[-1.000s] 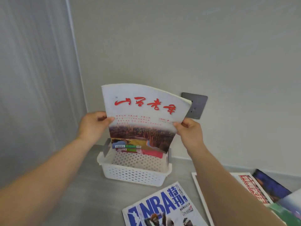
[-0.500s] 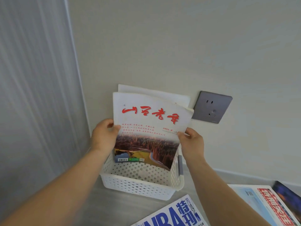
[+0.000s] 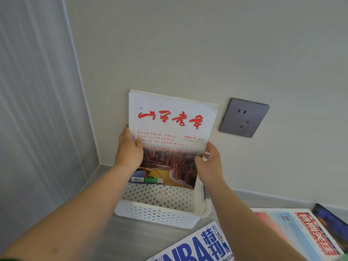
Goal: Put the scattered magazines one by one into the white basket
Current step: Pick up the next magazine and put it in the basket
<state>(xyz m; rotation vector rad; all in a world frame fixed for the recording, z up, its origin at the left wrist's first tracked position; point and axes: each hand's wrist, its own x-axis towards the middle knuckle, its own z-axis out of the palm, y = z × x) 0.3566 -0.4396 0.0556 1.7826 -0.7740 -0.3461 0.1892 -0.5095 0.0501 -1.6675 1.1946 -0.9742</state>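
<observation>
A white magazine with red brush lettering and a landscape photo [image 3: 170, 140] stands upright in the white perforated basket [image 3: 162, 213], leaning back against the wall with another white magazine edge just behind it. My left hand [image 3: 130, 149] grips its left edge and my right hand [image 3: 209, 162] holds its right edge. The magazine's bottom sits inside the basket. A blue and white NBA magazine [image 3: 195, 245] lies flat in front of the basket. A magazine with red lettering [image 3: 301, 230] lies to the right, partly over a dark one [image 3: 333, 221].
The basket stands on a grey surface [image 3: 135, 240] in a corner, with a pale wall behind and a ribbed grey panel [image 3: 37, 110] on the left. A grey wall socket [image 3: 243, 117] sits just right of the magazine's top.
The magazine has come down and back into the basket and now leans on the wall. Both hands went with it, and the view has moved closer.
</observation>
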